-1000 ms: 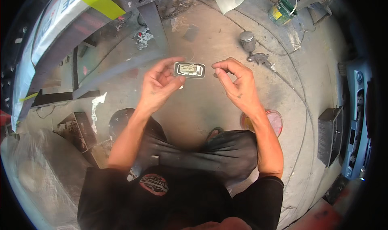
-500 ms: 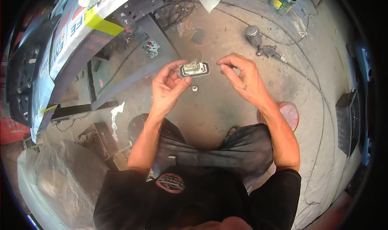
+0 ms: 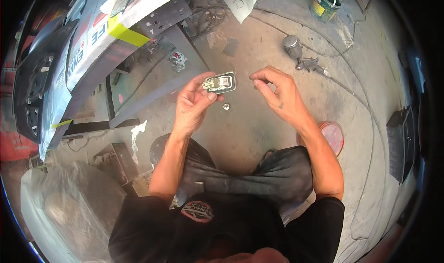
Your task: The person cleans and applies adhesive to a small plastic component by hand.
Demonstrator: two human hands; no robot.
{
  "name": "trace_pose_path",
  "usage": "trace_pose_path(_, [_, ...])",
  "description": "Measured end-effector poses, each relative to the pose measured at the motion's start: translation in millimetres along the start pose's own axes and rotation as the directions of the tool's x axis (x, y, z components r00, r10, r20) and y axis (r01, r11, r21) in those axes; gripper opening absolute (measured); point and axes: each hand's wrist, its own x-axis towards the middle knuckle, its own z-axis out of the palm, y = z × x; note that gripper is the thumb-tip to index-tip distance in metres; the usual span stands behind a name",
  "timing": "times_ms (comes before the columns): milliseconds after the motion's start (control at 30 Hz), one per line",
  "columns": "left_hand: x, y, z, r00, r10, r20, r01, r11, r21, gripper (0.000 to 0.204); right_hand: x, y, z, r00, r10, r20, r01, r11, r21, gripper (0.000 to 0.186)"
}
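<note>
My left hand (image 3: 193, 101) grips a small rectangular lamp-like part (image 3: 221, 83) between thumb and fingers. The part has a cream plastic body inside a dark rubber-like rim, and its bare side faces up. A thin pale strand shows by its upper right corner. To the right, apart from the part, my right hand (image 3: 276, 88) is closed in a pinch, thumb against the forefinger; whatever is between the fingertips is too small to make out. Below the part, a small round silvery piece (image 3: 226, 106) shows against the floor.
A spray gun (image 3: 309, 64) with a metal cup lies on the concrete floor, its hose trailing. A green bucket (image 3: 326, 5) stands at far right, a red-rimmed round lid (image 3: 331, 138) beside my right forearm. Left are a paper-masked panel (image 3: 88, 50) on a metal stand and plastic sheeting (image 3: 69, 203).
The lamp-like part has turned in my left hand, its right end tipping up and showing more of its face. My right hand stays pinched in nearly the same place.
</note>
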Motion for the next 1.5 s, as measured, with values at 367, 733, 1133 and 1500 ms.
trace_pose_path(367, [-1.9, 0.8, -3.3, 1.000, -0.005, 0.029, 0.007, 0.997, -0.075, 0.045, -2.5, 3.1, 0.7, 0.999, -0.050, -0.002, 0.050, 0.999, -0.019, 0.017])
trace_pose_path(733, [-1.6, 8.2, -4.1, 0.999, 0.031, 0.029, -0.027, 0.991, -0.129, 0.044, -3.7, 0.3, -0.9, 1.000, -0.025, -0.019, 0.026, 0.999, 0.025, 0.017])
trace_pose_path(1133, [18.5, 30.8, 35.3, 0.949, -0.014, 0.314, 0.202, 0.793, -0.575, 0.054, -12.3, -6.3, -14.2, 0.996, -0.019, -0.090, 0.022, 0.999, 0.030, 0.016])
trace_pose_path(1500, [11.3, 16.7, 70.1, 0.923, -0.064, 0.380, 0.356, 0.523, -0.775, 0.055, -13.7, -9.6, -19.8, 0.997, -0.017, -0.076, 0.020, 0.999, 0.046, 0.017])
